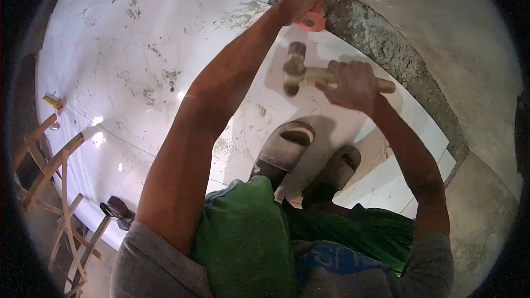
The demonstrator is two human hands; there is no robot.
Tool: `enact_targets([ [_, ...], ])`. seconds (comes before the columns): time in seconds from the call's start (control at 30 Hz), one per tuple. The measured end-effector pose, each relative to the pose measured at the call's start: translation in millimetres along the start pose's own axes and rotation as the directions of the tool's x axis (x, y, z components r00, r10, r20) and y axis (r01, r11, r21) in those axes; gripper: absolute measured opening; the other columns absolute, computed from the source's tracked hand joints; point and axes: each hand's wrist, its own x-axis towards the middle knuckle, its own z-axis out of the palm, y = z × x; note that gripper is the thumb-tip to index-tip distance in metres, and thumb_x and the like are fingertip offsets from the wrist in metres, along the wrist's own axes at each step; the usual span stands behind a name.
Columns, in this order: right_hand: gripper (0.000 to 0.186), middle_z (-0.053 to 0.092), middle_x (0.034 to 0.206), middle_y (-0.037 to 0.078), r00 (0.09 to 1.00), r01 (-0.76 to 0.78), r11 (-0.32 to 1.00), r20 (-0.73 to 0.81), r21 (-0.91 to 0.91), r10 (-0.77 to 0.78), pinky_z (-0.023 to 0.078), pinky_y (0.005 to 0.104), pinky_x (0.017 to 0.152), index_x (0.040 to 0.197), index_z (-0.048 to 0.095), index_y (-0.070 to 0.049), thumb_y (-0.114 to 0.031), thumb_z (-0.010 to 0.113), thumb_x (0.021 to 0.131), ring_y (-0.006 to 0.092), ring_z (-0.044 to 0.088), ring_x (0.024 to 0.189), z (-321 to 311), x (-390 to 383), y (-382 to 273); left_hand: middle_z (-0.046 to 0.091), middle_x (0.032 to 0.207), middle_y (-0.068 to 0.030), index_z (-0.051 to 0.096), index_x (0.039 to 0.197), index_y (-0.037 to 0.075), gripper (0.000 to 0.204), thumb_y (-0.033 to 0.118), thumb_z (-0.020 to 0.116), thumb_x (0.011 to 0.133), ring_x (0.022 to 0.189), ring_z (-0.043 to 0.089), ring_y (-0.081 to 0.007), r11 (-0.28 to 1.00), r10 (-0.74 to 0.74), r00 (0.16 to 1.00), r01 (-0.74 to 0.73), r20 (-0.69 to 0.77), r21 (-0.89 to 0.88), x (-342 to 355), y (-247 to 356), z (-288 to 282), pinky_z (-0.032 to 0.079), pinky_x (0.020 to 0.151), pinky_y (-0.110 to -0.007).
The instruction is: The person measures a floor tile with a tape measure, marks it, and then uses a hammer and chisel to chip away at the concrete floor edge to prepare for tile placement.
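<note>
My right hand [356,85] is wrapped around the wooden handle of a hammer [295,69]. The hammer's head points left, slightly blurred, above the white floor tiles [210,77]. At the far edge of the tiles, my left hand [300,5] is closed on an orange-red object with a rounded end [312,22]. Most of that object lies under my fingers, so its kind is not clear. It sits at a tile edge beside a strip of rough grey mortar [381,36].
A bare wall [441,16] rises behind the mortar strip. My slippers [284,146] stand on the tiles. At the left are a wooden frame [66,171], a small yellow object [52,101] and a dark object [117,209]. Mortar smears dot the tiles.
</note>
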Motion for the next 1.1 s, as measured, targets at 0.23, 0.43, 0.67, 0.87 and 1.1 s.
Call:
enact_targets([
  [0.23, 0.053, 0.072, 0.079, 0.014, 0.999, -0.002, 0.985, 0.041, 0.174, -0.005, 0.052, 0.0525, 0.08, 0.098, 0.069, -0.009, -0.062, 0.067, 0.091, 0.037, 0.073, 0.082, 11, -55, -4, 0.071, 0.085, -0.0123, 0.066, 0.093, 0.005, 0.017, 0.022, 0.066, 0.091, 0.085, 0.073, -0.0258, 0.896, -0.024, 0.992, -0.033, -0.123, -0.442, -21, 45, 11, 0.058, 0.075, -0.039],
  [0.43, 0.051, 0.073, 0.079, 0.016, 0.999, 0.02, 0.991, -0.041, 0.129, -0.015, 0.055, 0.0499, 0.072, 0.093, 0.069, -0.009, -0.06, 0.069, 0.09, 0.0349, 0.074, 0.078, 17, -58, -5, 0.071, 0.086, -0.0117, 0.065, 0.102, 0.003, 0.021, 0.023, 0.062, 0.097, 0.08, 0.075, -0.0248, 0.713, -0.062, 0.983, -0.076, -0.171, -0.697, -19, 32, 20, 0.058, 0.074, -0.041],
  [0.67, 0.052, 0.071, 0.08, 0.016, 0.96, 0.278, 0.959, 0.013, 0.05, -0.279, 0.056, 0.0482, 0.07, 0.092, 0.069, -0.008, -0.059, 0.071, 0.087, 0.0351, 0.071, 0.075, 20, -66, -23, 0.074, 0.096, -0.0104, 0.065, 0.108, 0.001, 0.02, 0.014, 0.069, 0.093, 0.083, 0.076, -0.0197, 0.679, -0.123, 0.992, 0.053, -0.042, -0.733, -17, 50, 7, 0.062, 0.077, -0.037],
  [0.87, 0.055, 0.072, 0.091, 0.015, 0.955, 0.007, 0.999, -0.297, -0.047, -0.021, 0.054, 0.0477, 0.071, 0.1, 0.07, -0.008, -0.062, 0.071, 0.086, 0.0342, 0.071, 0.084, 26, -30, 20, 0.075, 0.096, -0.011, 0.065, 0.109, 0.001, 0.02, 0.017, 0.06, 0.099, 0.083, 0.076, -0.0197, 0.885, -0.002, 0.994, -0.051, -0.113, -0.463, -19, 45, 3, 0.063, 0.074, -0.034],
  [1.1, 0.058, 0.072, 0.093, 0.019, 0.83, 0.501, 0.862, 0.241, 0.076, -0.503, 0.055, 0.051, 0.089, 0.106, 0.072, -0.008, -0.063, 0.063, 0.091, 0.037, 0.072, 0.094, -5, -42, -18, 0.069, 0.105, -0.0125, 0.056, 0.136, 0.006, 0.067, 0.041, 0.083, 0.086, 0.093, 0.071, -0.0343, -0.012, -0.265, 0.903, 0.348, 0.338, -0.937, -14, 40, 14, 0.059, 0.087, -0.043],
])
